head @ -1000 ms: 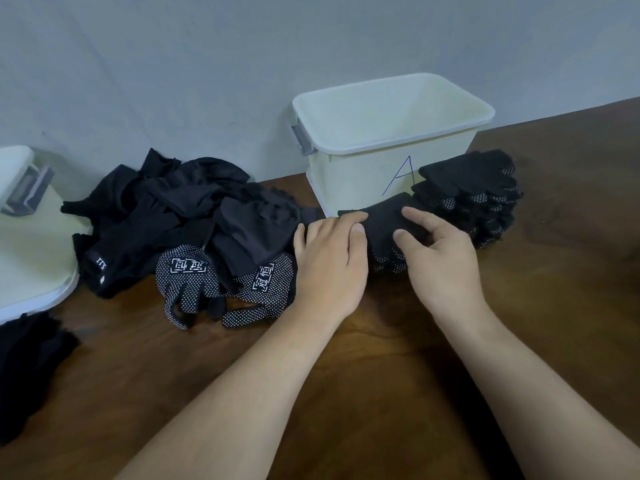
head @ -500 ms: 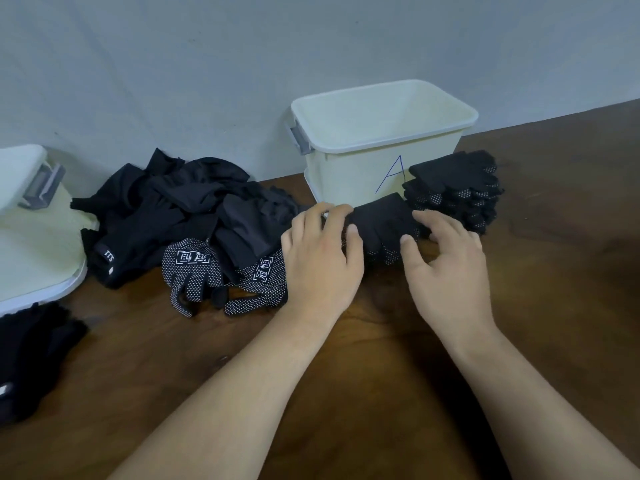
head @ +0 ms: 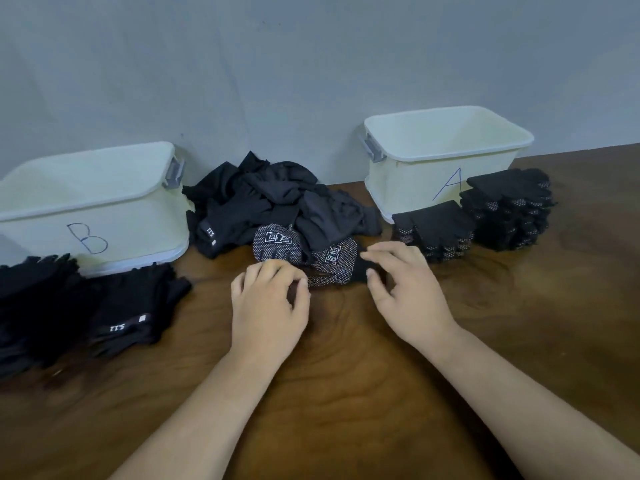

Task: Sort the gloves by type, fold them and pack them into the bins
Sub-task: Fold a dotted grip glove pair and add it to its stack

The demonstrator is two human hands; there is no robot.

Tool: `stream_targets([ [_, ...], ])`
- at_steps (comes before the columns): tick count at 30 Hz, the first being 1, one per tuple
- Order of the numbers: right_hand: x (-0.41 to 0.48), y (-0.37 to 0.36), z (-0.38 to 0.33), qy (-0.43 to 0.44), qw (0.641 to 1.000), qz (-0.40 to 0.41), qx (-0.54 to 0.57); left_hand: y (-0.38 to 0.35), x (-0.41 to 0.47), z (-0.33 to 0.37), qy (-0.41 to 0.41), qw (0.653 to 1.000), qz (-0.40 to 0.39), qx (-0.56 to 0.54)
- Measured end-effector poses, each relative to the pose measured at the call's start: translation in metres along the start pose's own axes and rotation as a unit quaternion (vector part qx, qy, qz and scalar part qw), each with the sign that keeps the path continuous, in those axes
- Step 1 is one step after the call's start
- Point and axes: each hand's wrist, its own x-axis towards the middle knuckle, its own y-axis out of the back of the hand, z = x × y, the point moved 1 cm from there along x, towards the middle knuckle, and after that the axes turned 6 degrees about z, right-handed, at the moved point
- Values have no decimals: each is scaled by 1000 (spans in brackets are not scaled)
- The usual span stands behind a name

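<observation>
– Gloves (head: pixel 277 199): where were they, and what did they look like?
– Loose black pile on the table (head: pixel 346 393), betw. bin B (head: pixel 121 216) and bin A (head: pixel 415 181). At its near edge lay a dotted pair (head: pixel 332 266), w/ white grip dots & a square white logo on each. Folded dotted stacks (head: pixel 509 206) sat just in front of bin A. Plain black stacks (head: pixel 131 306), one w/ a small white tag, sat in front of bin B.
– Hands?
– Left hand (head: pixel 268 306) had its fingers curled at the pair's near edge; pinching or only touching, couldn't tell. Right hand (head: pixel 408 296) was spread and relaxed, thumb tip at a black cuff, holding nothing.
– How would they handle?
– Prob. light, soft, floppy knit, w/ no breakage risk. Dots should add grip, so not slippery. Best hold, I'd judge: pinch at cuff and fingertips, then lay flat to fold.
</observation>
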Motion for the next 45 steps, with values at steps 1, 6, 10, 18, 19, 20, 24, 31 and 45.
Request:
stream_targets([
  [1, 0, -9, -5, 18, 1000, -9, -5, 8, -3, -13, 7, 1000, -4, 3],
  [6, 14, -48, -34, 75, 997, -6, -20, 33, -4, -58, 20, 999, -38, 7],
  [10, 30, -76, -60, 86, 991, 2, -105, 35, 4, -72, 31, 998, -53, -18],
  [18, 30, -72, -69, 58, 997, -25, 34, 41, 1, -69, 58, 984, -20, -167],
  [19, 27, -66, -72, 35, 993, -27, 107, 43, 0, -67, 48, 982, -10, -181],
  [20, 24, -61, -76, 7, 984, -27, 178, 45, 0, -64, 38, 980, -3, -195],
  [24, 24, -41, -88, -144, 864, 5, 483, 56, -1, -53, 25, 969, 2, -248],
  [31, 29, -27, -102, -258, 769, -90, 578, 70, -4, -50, 15, 951, -9, -310],
  [45, 43, -20, -52, -201, 909, -256, 259, 55, 2, -71, 67, 942, -205, -256],
])
